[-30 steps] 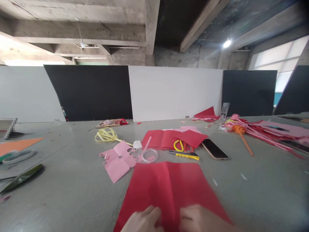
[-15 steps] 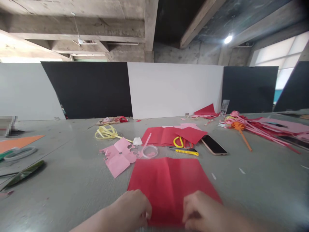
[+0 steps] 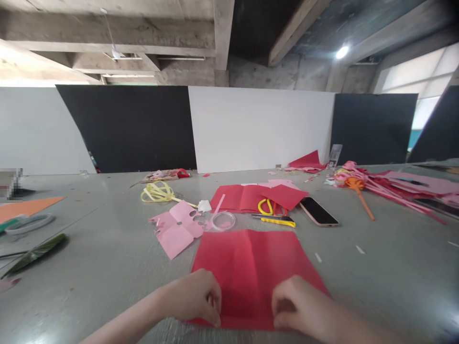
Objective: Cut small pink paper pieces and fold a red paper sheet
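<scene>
A red sheet of paper [image 3: 247, 267] lies in front of me, with a crease running down its middle. My left hand [image 3: 201, 296] is at the sheet's near left part, fingers curled and thumb pressed to the near edge. On the near right part, my right hand [image 3: 297, 306] has its fingers bent in the same way, pinching that edge. Between the two hands a narrow band shows along the near edge; whether it is folded over I cannot tell. Both fingertips are partly hidden.
Beyond the sheet lie a pink cut paper [image 3: 179, 229], a clear round container [image 3: 224, 221], a yellow cutter [image 3: 278, 221], scissors [image 3: 265, 207] and a phone [image 3: 319, 211]. Yellow ribbon [image 3: 159, 192] sits farther left. Pink strips [image 3: 387, 191] and an orange paper flower [image 3: 355, 184] are at right.
My left hand has shifted slightly left along the near edge, and more of that edge shows. The right hand has hardly moved. The view has tilted a little.
</scene>
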A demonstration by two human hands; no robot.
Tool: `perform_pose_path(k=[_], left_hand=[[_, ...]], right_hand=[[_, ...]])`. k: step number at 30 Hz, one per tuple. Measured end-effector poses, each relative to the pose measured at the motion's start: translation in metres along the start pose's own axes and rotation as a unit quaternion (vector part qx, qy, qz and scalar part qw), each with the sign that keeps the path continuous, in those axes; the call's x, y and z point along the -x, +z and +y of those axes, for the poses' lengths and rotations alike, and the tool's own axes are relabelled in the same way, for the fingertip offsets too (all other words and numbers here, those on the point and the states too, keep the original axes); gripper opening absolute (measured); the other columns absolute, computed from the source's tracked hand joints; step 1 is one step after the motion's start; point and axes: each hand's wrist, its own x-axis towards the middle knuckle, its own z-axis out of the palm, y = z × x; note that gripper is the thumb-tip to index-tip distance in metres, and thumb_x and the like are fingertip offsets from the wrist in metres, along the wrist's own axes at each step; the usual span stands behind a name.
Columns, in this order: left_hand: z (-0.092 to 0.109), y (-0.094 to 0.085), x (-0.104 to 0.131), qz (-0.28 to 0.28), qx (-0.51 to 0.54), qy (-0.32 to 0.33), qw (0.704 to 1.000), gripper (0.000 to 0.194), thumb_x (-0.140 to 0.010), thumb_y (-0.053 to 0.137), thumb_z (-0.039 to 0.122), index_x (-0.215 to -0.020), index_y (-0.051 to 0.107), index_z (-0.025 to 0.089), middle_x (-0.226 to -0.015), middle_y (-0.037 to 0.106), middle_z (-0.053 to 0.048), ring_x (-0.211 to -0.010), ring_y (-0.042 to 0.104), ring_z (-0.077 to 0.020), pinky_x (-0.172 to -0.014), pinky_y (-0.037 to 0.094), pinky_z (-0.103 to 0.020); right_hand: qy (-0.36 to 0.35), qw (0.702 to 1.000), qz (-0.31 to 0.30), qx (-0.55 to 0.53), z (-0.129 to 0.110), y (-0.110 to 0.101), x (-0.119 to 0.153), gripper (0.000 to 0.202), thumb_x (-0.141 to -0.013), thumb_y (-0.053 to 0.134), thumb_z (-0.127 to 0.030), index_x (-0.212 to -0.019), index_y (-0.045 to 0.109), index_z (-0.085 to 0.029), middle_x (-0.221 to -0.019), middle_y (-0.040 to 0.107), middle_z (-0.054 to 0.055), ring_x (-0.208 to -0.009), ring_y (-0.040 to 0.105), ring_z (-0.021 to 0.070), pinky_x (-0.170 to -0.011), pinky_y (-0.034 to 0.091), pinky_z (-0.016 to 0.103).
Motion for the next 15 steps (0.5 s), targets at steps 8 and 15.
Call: perform_pose_path(k=[8,15], left_hand=[[0.0,0.001,-0.002,0.006,-0.041,0.005,0.999,0.007,-0.062,0.07,0.026,-0.066,0.07,0.019,-0.053,0.058,0.005,-0.053,0.054,-0.0102,-0.044,0.033,-0.015],[0.022,-0.007,0.013,-0.004,-0.137,0.08,0.987,0.021,-0.065,0.061,0.004,-0.074,0.068,0.021,-0.07,0.066,0.003,-0.066,0.059,-0.0135,-0.059,0.04,-0.02]], right_hand=[[0.0,1.0,-0.008,0.013,-0.002,0.001,0.001,0.007,-0.061,0.062,-0.012,-0.064,0.064,-0.017,-0.061,0.059,-0.004,-0.059,0.053,0.0087,-0.051,0.033,0.017],[-0.051,0.996,-0.036,0.062,0.0,0.006,0.008,0.011,-0.061,0.057,-0.012,-0.065,0.061,-0.022,-0.058,0.061,-0.003,-0.054,0.055,0.0131,-0.044,0.033,0.02]])
